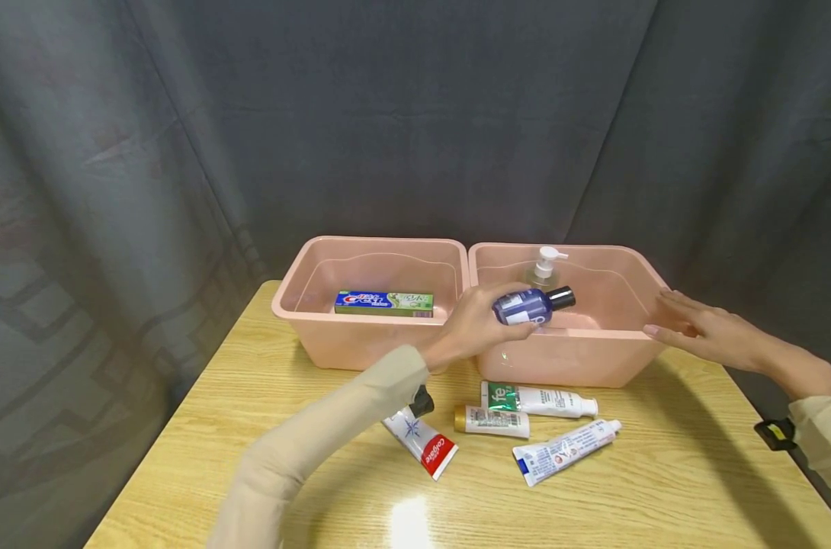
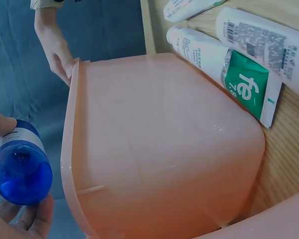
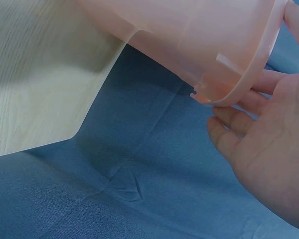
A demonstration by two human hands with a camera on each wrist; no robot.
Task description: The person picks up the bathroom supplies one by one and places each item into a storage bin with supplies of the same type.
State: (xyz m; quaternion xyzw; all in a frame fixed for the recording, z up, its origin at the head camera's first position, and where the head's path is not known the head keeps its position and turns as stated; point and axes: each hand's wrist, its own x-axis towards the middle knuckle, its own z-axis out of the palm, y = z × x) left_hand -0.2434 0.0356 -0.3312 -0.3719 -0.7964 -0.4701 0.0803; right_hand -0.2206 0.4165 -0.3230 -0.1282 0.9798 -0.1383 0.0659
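Note:
My left hand (image 1: 473,322) grips a small bottle of blue liquid with a black cap (image 1: 525,306), tilted on its side over the front of the right pink bin (image 1: 566,358). In the left wrist view, thumb and fingers wrap the blue bottle (image 2: 22,172), its base facing the camera. My right hand (image 1: 720,335) rests at the right end of that bin, fingers extended along the rim. The right wrist view shows the fingertips of this hand (image 3: 269,139) right at the bin's rim (image 3: 261,64). A clear bottle with a white pump (image 1: 547,261) stands inside the right bin.
The left pink bin (image 1: 360,343) stands beside the right one and holds a Crest toothpaste box (image 1: 384,303). In front lie a green-and-white tube (image 1: 539,400), a gold-capped tube (image 1: 494,422), a white tube (image 1: 566,451) and a Colgate tube (image 1: 422,442) on the wooden table (image 1: 223,442).

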